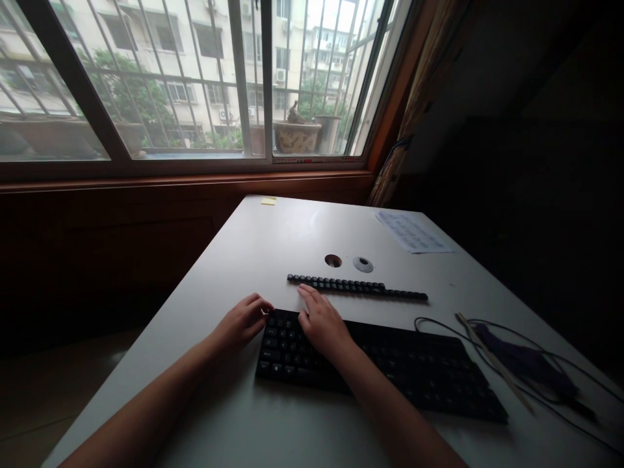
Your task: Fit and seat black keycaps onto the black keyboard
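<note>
A black keyboard point(414, 364) lies on the white table, its upper part bare of keys along the back edge. Behind it, loose black keycaps point(351, 285) are lined up in rows. My left hand point(244, 318) is at the keyboard's back left corner, fingers curled and thumb and forefinger pinched; whatever is between them is too dark to make out. Over the keyboard's left part reaches my right hand point(324, 322), fingers stretched out and fingertips at the left part of the keycap rows. Its palm and wrist hide some of the keys.
On the right, a cable point(439, 320), a thin stick point(492, 361) and a dark purple cloth point(521, 361) lie together. Farther back are a cable hole point(333, 260), its round grey cover point(363, 264), a printed sheet point(414, 233) and a yellow sticky note point(268, 201). A barred window stands beyond.
</note>
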Demonstrator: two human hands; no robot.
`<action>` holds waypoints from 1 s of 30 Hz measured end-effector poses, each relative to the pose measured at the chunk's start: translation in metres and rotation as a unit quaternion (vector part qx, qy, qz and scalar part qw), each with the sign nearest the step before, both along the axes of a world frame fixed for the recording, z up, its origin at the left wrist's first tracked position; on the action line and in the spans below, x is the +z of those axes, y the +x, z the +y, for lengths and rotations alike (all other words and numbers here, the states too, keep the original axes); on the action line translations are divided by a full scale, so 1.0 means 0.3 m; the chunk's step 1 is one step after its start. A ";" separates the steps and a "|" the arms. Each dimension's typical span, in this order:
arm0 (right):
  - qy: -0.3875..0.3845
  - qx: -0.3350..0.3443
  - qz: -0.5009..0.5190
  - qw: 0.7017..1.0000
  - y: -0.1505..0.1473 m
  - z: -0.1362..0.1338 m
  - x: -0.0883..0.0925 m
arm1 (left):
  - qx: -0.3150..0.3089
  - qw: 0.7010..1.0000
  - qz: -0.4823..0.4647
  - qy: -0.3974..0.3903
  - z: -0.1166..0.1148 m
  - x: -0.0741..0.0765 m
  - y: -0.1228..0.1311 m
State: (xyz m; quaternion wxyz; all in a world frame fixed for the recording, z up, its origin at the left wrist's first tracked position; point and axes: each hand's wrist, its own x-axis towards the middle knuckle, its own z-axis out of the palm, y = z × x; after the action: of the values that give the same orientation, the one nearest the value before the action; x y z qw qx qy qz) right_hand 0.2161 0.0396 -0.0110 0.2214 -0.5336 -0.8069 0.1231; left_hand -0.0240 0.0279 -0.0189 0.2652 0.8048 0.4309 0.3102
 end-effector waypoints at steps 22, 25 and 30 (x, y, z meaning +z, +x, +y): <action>0.023 0.020 0.025 0.999 0.016 0.007 -0.011 | 0.002 1.000 0.002 -0.008 -0.002 0.004 0.000; 0.018 0.024 0.045 0.999 0.021 0.011 -0.008 | 0.001 1.000 0.003 -0.005 -0.003 0.004 -0.001; -0.012 0.026 0.087 0.996 0.026 0.013 0.001 | -0.004 1.000 0.007 -0.004 -0.002 0.000 -0.007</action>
State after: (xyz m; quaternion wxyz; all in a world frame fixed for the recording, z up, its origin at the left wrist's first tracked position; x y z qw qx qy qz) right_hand 0.2239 0.0434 -0.0107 0.2814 -0.5025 -0.7964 0.1843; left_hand -0.0262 0.0272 -0.0190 0.2666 0.8075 0.4314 0.3013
